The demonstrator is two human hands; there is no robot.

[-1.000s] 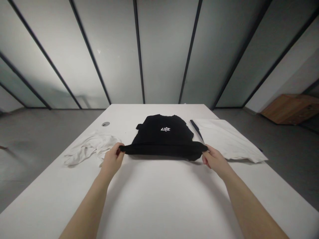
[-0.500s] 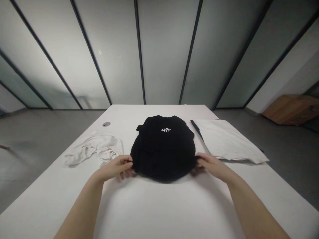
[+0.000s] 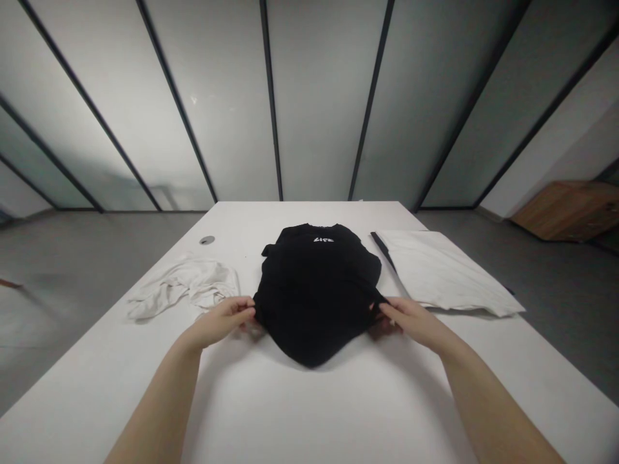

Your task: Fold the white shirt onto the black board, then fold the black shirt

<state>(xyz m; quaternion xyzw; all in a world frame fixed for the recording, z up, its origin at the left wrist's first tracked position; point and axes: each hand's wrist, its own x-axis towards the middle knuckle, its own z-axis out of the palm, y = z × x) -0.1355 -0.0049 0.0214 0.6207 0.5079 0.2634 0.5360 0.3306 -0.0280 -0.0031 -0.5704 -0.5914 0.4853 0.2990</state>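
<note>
Left hand [image 3: 222, 319] and right hand [image 3: 409, 317] are both low in the frame, one on each side of a black cloth T-shirt [image 3: 314, 277]. Each hand has its thumb and fingers close together, holding a bit of the shirt's side. The shirt is in the middle of the frame, on a big, smooth white bench [image 3: 309, 419]. Its neck points to the top of the frame. Small white letters [image 3: 323, 240] sit near the neck, but they look squashed and are hard to read. Between the hands, the shirt's bottom edge dips down into a round point. I cannot tell if that point touches the bench. Left of the shirt, just above the left hand, is a crumpled white cloth [image 3: 188, 283], full of folds. Above it, near the bench's left edge, is a small round grey disc [image 3: 207, 240]. Right of the shirt lies a flat white cloth [image 3: 445, 270], with a strip of black cloth [image 3: 381, 246] showing along its left side. Tall, cloudy panels [image 3: 319, 96] with dark bars fill the top of the frame. A brown wooden box [image 3: 565, 209] is at the right edge, on the grey floor [image 3: 111, 264].
</note>
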